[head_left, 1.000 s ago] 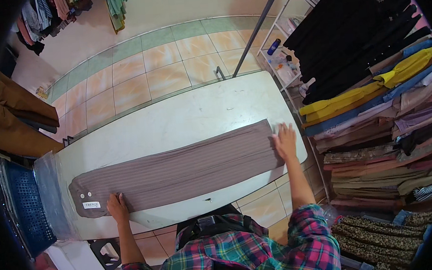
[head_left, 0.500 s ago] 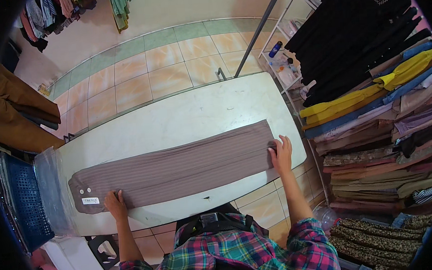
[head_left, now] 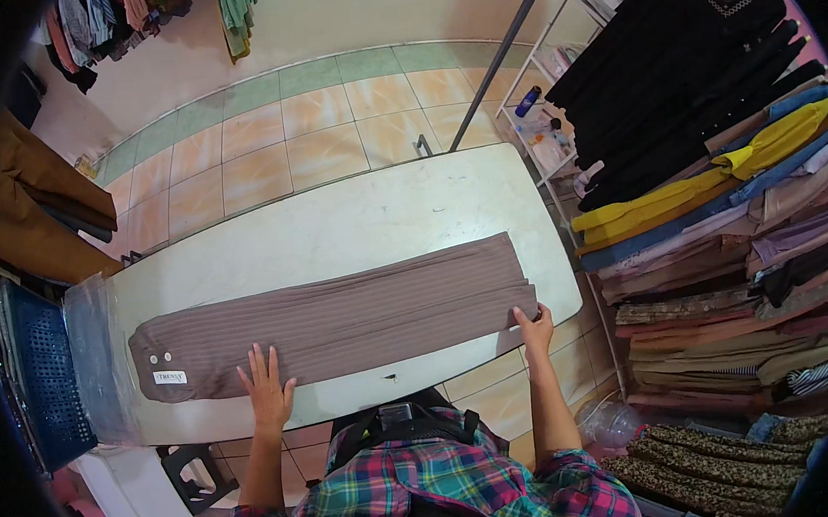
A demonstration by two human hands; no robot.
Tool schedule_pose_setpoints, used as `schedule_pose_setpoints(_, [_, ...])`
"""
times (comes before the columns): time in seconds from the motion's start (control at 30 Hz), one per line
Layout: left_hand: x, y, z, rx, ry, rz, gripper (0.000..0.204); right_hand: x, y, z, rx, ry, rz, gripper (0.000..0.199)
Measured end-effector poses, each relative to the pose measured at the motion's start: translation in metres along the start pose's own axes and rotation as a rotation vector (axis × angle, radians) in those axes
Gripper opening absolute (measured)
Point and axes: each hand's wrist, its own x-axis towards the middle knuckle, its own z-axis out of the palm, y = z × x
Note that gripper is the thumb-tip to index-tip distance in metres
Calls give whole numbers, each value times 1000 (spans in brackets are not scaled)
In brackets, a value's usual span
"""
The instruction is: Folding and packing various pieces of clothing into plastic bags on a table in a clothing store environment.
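Observation:
Folded lengthwise, a pair of grey-brown ribbed trousers (head_left: 361, 323) lies flat along the white table (head_left: 336, 225). Two pale buttons (head_left: 160, 357) and a white label (head_left: 170, 377) show at its left, waist end. My left hand (head_left: 268, 391) rests on the near edge of the cloth with its fingers spread. At the right end, my right hand (head_left: 534, 332) pinches the near corner of a trouser leg hem. The near leg end reaches slightly farther right than the far one, and a crease runs between them.
Clear plastic bags (head_left: 101, 363) lie on the table's left end beside a blue basket (head_left: 51, 375). Brown trousers (head_left: 36, 206) hang at far left. To the right stand a white shelf rack (head_left: 545, 146), black garments (head_left: 659, 82) and stacked folded clothes (head_left: 740, 324). A dark pole (head_left: 501, 59) rises behind the table.
My left hand has slid right from near the label and its fingers have spread. My right hand has come nearer, now gripping the hem's near corner, and that leg's end has shifted.

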Motion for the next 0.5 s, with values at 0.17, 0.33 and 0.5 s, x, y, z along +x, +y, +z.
schedule_pose_setpoints(0.17, [-3, 12, 2, 6, -82, 151, 65, 5, -4, 10, 1101, -164, 754, 43])
schedule_pose_setpoints(0.33, [4, 16, 6, 53, -68, 158, 66, -22, -33, 37, 1229, -144, 215, 40])
schedule_pose_setpoints(0.5, [12, 19, 4, 66, -55, 146, 68, -7, -29, 34, 1401, -252, 580, 38])
